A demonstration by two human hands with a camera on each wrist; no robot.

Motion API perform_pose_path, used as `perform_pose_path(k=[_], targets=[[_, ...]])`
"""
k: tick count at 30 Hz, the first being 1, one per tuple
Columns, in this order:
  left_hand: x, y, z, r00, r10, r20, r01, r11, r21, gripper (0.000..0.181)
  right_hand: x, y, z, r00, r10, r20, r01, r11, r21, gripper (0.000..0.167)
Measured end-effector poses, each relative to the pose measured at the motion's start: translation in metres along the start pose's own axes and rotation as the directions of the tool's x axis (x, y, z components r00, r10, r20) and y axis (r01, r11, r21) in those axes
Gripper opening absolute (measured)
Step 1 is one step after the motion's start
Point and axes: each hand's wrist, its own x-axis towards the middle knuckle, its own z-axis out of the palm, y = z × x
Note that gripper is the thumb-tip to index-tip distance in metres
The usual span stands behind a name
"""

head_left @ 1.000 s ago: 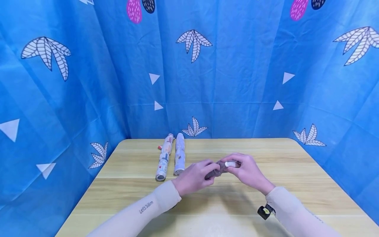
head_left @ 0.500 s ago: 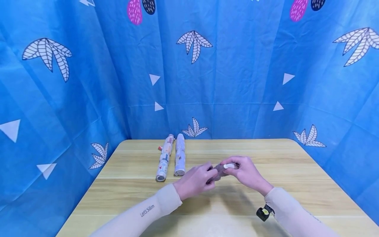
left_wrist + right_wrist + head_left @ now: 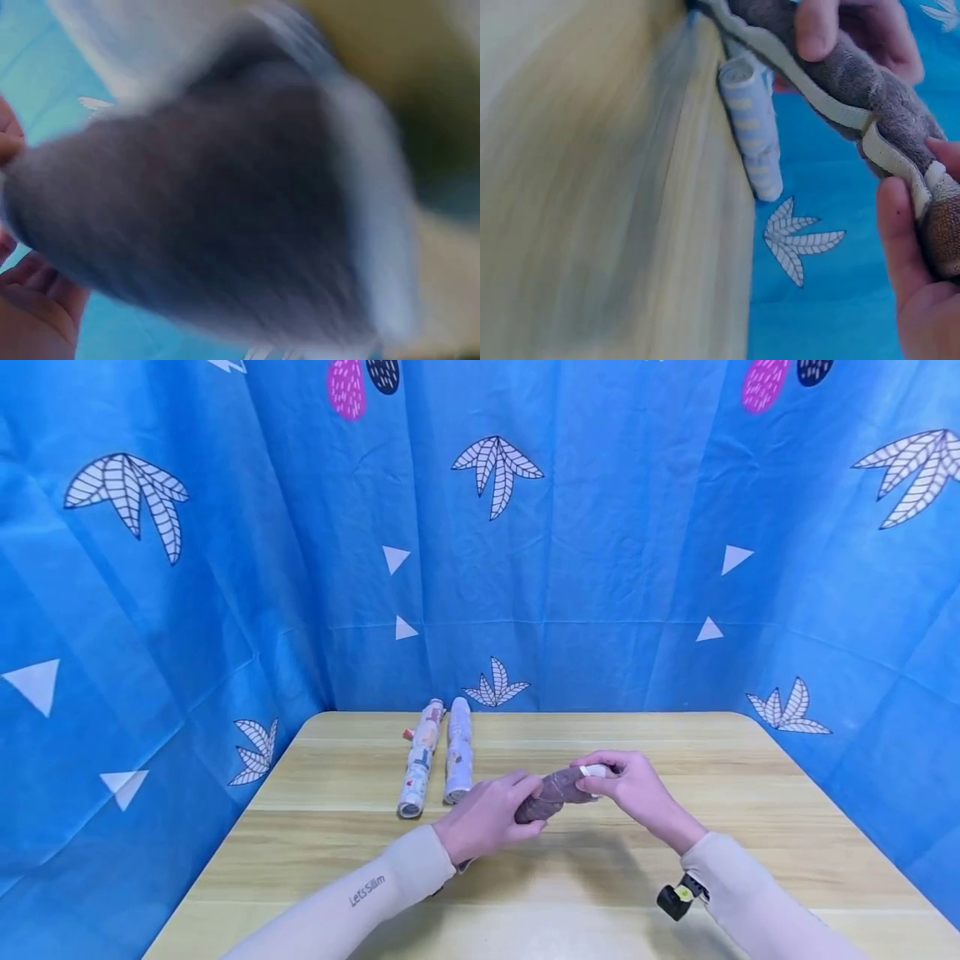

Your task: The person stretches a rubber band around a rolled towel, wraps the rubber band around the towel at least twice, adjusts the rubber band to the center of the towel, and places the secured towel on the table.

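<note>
A grey-brown towel (image 3: 558, 787) with white edging is held above the table between both hands as a rolled length. My left hand (image 3: 487, 817) grips its left part, with its fingers curled over the cloth. At the other end my right hand (image 3: 633, 789) pinches the towel near a white band. The right wrist view shows the towel (image 3: 844, 75) as a lumpy roll, its pale edging running along it, with the right thumb (image 3: 901, 240) pressed to it. Blurred grey cloth (image 3: 202, 202) fills most of the left wrist view, a flap hanging wide there.
Two rolled towels lie side by side at the back left of the wooden table (image 3: 675, 735): a multicoloured patterned one (image 3: 420, 764) with a red tag, and a pale lilac one (image 3: 459, 752). A blue patterned curtain (image 3: 600, 568) stands behind and at both sides.
The hands have moved slightly apart, and more of the towel shows between them. The right hand keeps its pinch, while the left has shifted its grip a little. Both table rolls stay put.
</note>
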Motion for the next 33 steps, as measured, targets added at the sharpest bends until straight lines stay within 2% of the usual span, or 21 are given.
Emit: perform_pose_path(k=[2, 4, 6, 7, 9, 10, 12, 15, 16, 18, 20, 21, 23, 25, 27, 29, 31, 33], targets=[[0.003, 0.000, 0.001, 0.998, -0.051, 0.028, 0.053, 0.996, -0.069, 0.027, -0.002, 0.000, -0.002, 1.000, -0.013, 0.016, 0.014, 1.000, -0.014, 0.033], [0.005, 0.000, 0.000, 0.992, -0.113, 0.062, 0.122, 0.976, -0.178, 0.026, -0.005, 0.000, -0.005, 0.998, -0.054, 0.015, 0.055, 0.997, -0.058, 0.036], [0.006, -0.001, -0.003, 0.981, -0.171, 0.094, 0.191, 0.937, -0.291, 0.026, -0.008, -0.001, -0.009, 0.989, -0.146, 0.023, 0.148, 0.980, -0.136, 0.040], [0.007, -0.002, -0.004, 0.975, -0.195, 0.108, 0.220, 0.913, -0.344, 0.026, -0.009, 0.000, -0.010, 0.979, -0.202, 0.026, 0.204, 0.962, -0.184, 0.044], [0.007, -0.005, -0.006, 0.965, -0.222, 0.138, 0.261, 0.859, -0.441, 0.026, -0.011, 0.001, -0.013, 0.947, -0.320, 0.044, 0.319, 0.905, -0.282, 0.052], [0.008, -0.006, -0.007, 0.963, -0.225, 0.149, 0.269, 0.836, -0.477, 0.025, -0.011, 0.001, -0.014, 0.923, -0.379, 0.064, 0.378, 0.866, -0.328, 0.055], [0.008, -0.008, -0.007, 0.959, -0.224, 0.171, 0.281, 0.798, -0.533, 0.025, -0.011, 0.002, -0.014, 0.871, -0.479, 0.110, 0.478, 0.771, -0.420, 0.059], [0.007, -0.010, -0.007, 0.956, -0.203, 0.214, 0.292, 0.747, -0.597, 0.025, -0.012, 0.002, -0.013, 0.798, -0.580, 0.165, 0.574, 0.645, -0.505, 0.057], [0.007, -0.010, -0.007, 0.953, -0.199, 0.227, 0.298, 0.736, -0.608, 0.025, -0.011, 0.003, -0.013, 0.778, -0.603, 0.175, 0.594, 0.618, -0.515, 0.055], [0.007, -0.010, -0.007, 0.948, -0.201, 0.245, 0.313, 0.717, -0.622, 0.026, -0.011, 0.004, -0.011, 0.749, -0.637, 0.182, 0.623, 0.585, -0.519, 0.053], [0.007, -0.010, -0.006, 0.948, -0.203, 0.246, 0.316, 0.706, -0.635, 0.026, -0.010, 0.005, -0.010, 0.738, -0.650, 0.178, 0.635, 0.582, -0.507, 0.050], [0.007, -0.009, -0.005, 0.949, -0.206, 0.239, 0.314, 0.707, -0.634, 0.027, -0.009, 0.006, -0.009, 0.738, -0.652, 0.173, 0.636, 0.587, -0.500, 0.049], [0.007, -0.007, -0.003, 0.956, -0.207, 0.206, 0.291, 0.734, -0.614, 0.029, -0.009, 0.007, -0.007, 0.740, -0.654, 0.158, 0.634, 0.599, -0.489, 0.047], [0.007, -0.003, -0.001, 0.969, -0.194, 0.154, 0.247, 0.798, -0.550, 0.033, -0.008, 0.008, -0.005, 0.745, -0.652, 0.144, 0.630, 0.615, -0.475, 0.044], [0.007, 0.001, 0.001, 0.983, -0.159, 0.090, 0.183, 0.881, -0.436, 0.038, -0.008, 0.009, -0.004, 0.749, -0.649, 0.130, 0.628, 0.634, -0.452, 0.042], [0.007, 0.004, 0.002, 0.993, -0.112, 0.030, 0.116, 0.944, -0.308, 0.039, -0.008, 0.008, -0.002, 0.762, -0.637, 0.115, 0.616, 0.660, -0.430, 0.039], [0.007, 0.006, 0.003, 0.997, -0.071, -0.014, 0.067, 0.976, -0.207, 0.039, -0.008, 0.008, -0.001, 0.783, -0.614, 0.098, 0.594, 0.691, -0.412, 0.036], [0.007, 0.008, 0.003, 0.998, -0.045, -0.034, 0.039, 0.988, -0.151, 0.041, -0.008, 0.008, 0.000, 0.803, -0.591, 0.078, 0.567, 0.718, -0.404, 0.034]])
